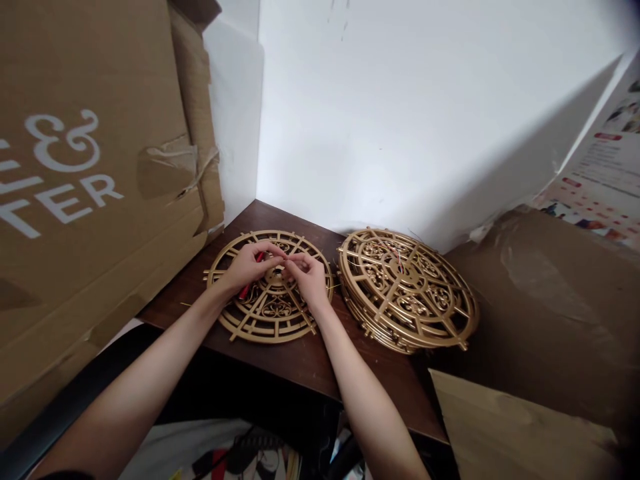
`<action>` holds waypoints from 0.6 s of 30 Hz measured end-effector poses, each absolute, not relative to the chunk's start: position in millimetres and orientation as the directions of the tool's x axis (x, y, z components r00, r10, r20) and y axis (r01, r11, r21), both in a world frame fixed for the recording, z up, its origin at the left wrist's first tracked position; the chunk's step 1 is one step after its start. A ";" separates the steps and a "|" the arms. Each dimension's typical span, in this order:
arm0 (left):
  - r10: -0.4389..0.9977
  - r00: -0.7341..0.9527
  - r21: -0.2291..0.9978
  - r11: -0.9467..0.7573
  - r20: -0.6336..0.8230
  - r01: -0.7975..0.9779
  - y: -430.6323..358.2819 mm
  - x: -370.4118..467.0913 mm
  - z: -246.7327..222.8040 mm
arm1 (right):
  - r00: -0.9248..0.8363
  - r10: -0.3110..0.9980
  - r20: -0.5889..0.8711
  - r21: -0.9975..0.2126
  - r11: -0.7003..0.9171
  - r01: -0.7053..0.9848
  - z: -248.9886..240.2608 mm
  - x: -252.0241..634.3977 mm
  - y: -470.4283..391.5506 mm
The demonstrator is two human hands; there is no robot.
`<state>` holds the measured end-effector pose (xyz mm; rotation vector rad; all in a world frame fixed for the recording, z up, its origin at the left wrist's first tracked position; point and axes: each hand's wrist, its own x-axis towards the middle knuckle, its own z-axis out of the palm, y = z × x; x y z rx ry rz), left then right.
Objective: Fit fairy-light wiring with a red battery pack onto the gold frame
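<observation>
Over the centre of a round gold openwork frame (pixel 276 331) on the dark table, my two hands meet fingertip to fingertip. My left hand (pixel 253 263) is closed in a pinch. Red parts of a slim tool (pixel 244 292) show beside and under it; whether that hand holds the tool or it lies on the frame I cannot tell. My right hand (pixel 309 277) pinches too, thumb against forefinger. What sits between the fingertips is too small to make out. A thin yellowish wire sticks out near the frame's right edge.
A stack of similar gold frames (pixel 407 287) stands to the right, thin wires on top. Cardboard boxes flank the dark brown table (pixel 295 363): a tall printed one (pixel 100 133) at left, another (pixel 550 320) at right. A white wall (pixel 380 120) rises behind.
</observation>
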<state>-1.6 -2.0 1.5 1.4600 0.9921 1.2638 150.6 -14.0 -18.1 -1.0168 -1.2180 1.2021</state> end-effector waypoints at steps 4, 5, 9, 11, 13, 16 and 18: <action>0.932 0.227 0.950 -0.305 0.284 0.066 -1.4 -3.7 -2.4 | -0.079 0.992 0.101 -0.984 0.088 -0.156 -18.0 150.8 -14.7; 0.927 0.230 0.946 -0.318 0.295 0.065 -1.0 -4.2 -3.4 | -0.091 0.991 0.100 -0.982 0.084 -0.168 -18.1 150.7 -15.0; 0.912 0.254 0.931 -0.354 0.323 0.085 1.4 -5.9 -5.9 | -0.130 0.989 0.074 -0.971 0.042 -0.234 -19.4 150.0 -15.0; 0.906 0.259 0.927 -0.366 0.334 0.085 2.5 -6.7 -6.3 | -0.133 0.990 0.051 -0.958 0.011 -0.287 -20.3 149.3 -14.4; 0.903 0.261 0.922 -0.376 0.342 0.090 3.2 -7.1 -6.4 | -0.133 0.990 0.041 -0.945 -0.005 -0.328 -21.2 148.7 -13.7; 0.899 0.272 0.907 -0.392 0.343 0.154 3.3 -6.9 -6.3 | -0.152 0.987 0.050 -0.942 -0.004 -0.336 -22.6 147.8 -13.0; 0.902 0.269 0.889 -0.399 0.337 0.224 3.1 -6.5 -6.3 | -0.157 0.986 0.059 -0.947 0.006 -0.320 -23.8 147.0 -12.4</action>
